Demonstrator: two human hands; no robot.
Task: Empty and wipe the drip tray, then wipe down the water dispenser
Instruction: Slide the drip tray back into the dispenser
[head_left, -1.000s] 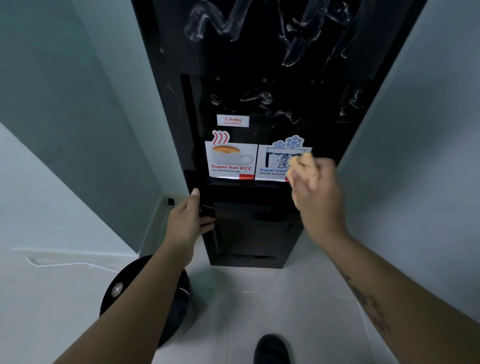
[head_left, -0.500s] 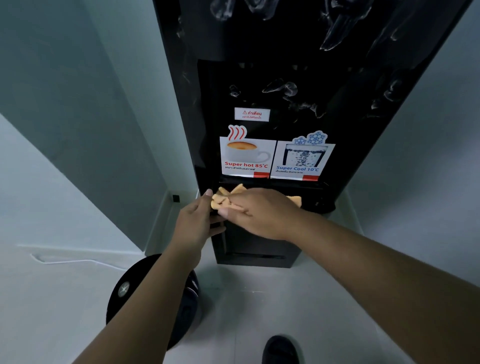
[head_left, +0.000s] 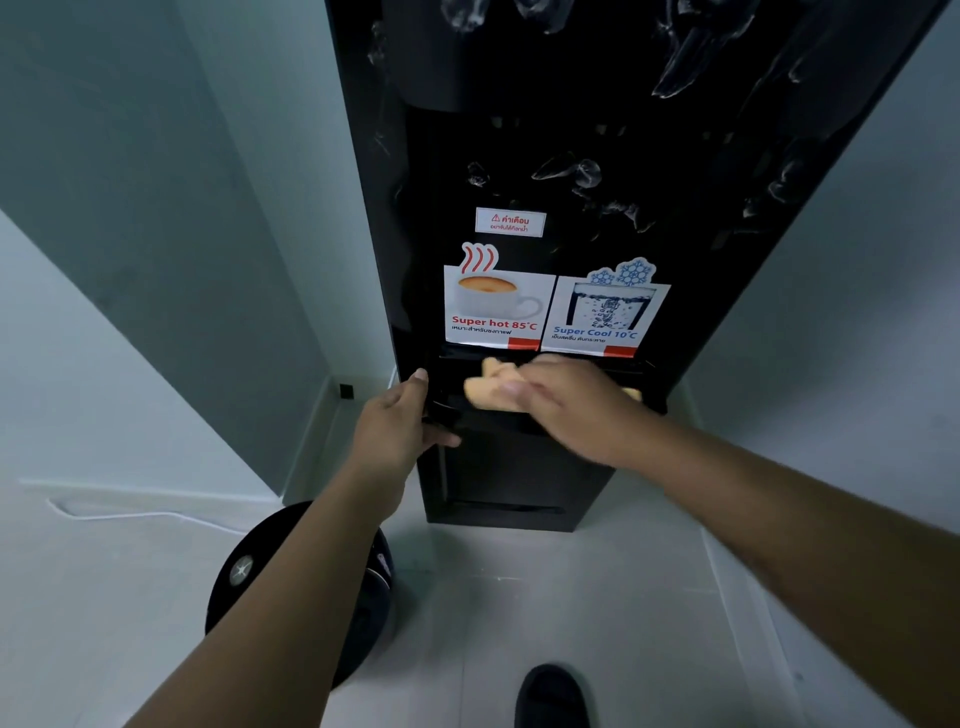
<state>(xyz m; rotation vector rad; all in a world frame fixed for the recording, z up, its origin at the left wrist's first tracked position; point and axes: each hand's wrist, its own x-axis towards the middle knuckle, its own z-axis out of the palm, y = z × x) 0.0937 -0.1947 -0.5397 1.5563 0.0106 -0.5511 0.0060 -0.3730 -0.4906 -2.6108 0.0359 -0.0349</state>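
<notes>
A tall black water dispenser (head_left: 613, 156) stands in a corner, with hot and cool stickers on its front. Just below the stickers sits the black drip tray (head_left: 452, 402). My left hand (head_left: 400, 421) grips the tray's left end, thumb on top and fingers underneath. My right hand (head_left: 566, 400) presses a yellow cloth (head_left: 491, 382) down onto the tray's top; the cloth pokes out to the left of my fingers and a corner shows at the right. Most of the tray is hidden under my hands.
A round black bin (head_left: 291, 587) stands on the white floor to the left of the dispenser's base. A white cable (head_left: 130, 514) runs along the floor at left. My dark shoe (head_left: 550, 696) is at the bottom. Walls close in on both sides.
My right hand came down with the cloth from the cool sticker onto the drip tray and slid along its top. My left hand kept its hold on the tray's left end.
</notes>
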